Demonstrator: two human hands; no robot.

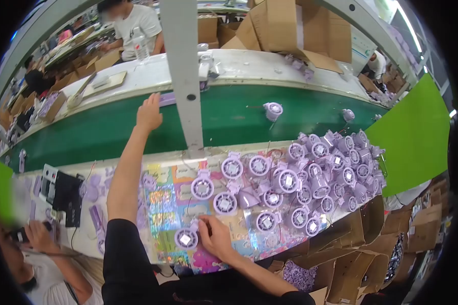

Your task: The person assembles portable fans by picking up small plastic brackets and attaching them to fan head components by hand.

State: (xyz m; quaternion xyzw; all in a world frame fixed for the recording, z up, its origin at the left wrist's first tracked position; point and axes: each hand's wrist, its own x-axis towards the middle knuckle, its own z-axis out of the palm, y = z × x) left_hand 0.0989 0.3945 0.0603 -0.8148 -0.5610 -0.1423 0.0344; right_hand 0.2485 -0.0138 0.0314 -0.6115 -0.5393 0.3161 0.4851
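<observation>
My left hand [149, 113] reaches far forward over the green conveyor belt [229, 117]. Its fingers are bent down at the end of a long purple plastic piece [167, 99], which runs toward the metal post; the fingertips are partly hidden. Close to my body, my right hand [216, 238] is closed, thumb and forefinger at the neck of a round purple fan head [186, 238]. That fan head lies on the colourful printed mat with a pale square at its centre. More fan heads [224, 203] lie just beyond this hand.
A large heap of purple fan heads [320, 185] covers the bench's right side. The metal post [183, 71] rises between belt and bench. A black device [66, 198] sits at left, near a co-worker's hand [40, 237]. Cardboard boxes [351, 239] stand below right.
</observation>
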